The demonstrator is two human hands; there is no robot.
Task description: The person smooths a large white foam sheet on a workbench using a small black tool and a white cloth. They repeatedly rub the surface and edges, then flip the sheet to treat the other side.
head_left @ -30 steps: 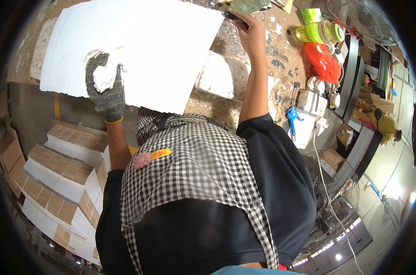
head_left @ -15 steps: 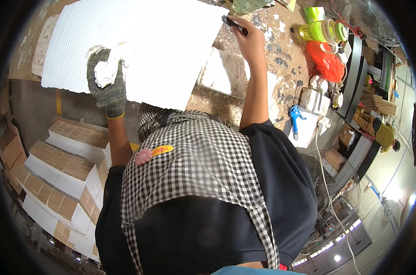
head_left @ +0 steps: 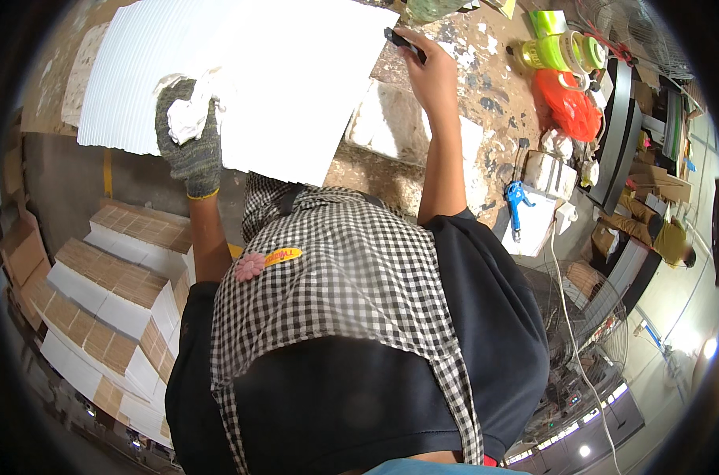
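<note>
A dark grey knitted glove covers my left hand, which is closed on a crumpled white cloth. That hand rests on the near left part of fanned-out white sheets, whose left portion shows many thin overlapping edges. At the sheets' far right corner, my bare right hand is closed on a small black tool; its exact kind cannot be made out. The tool's tip lies close to the sheets' edge. Under the sheets' right side sits a pale, worn block.
The stained worktable carries a green bottle, a red plastic bag and a blue glue gun. Stacked white and brown cartons stand at lower left. A white cable and a fan are at right, with another person beyond.
The sheets and table sit slightly further right in view. Both hands keep their holds, with hardly any movement. The person in the background has shifted a little.
</note>
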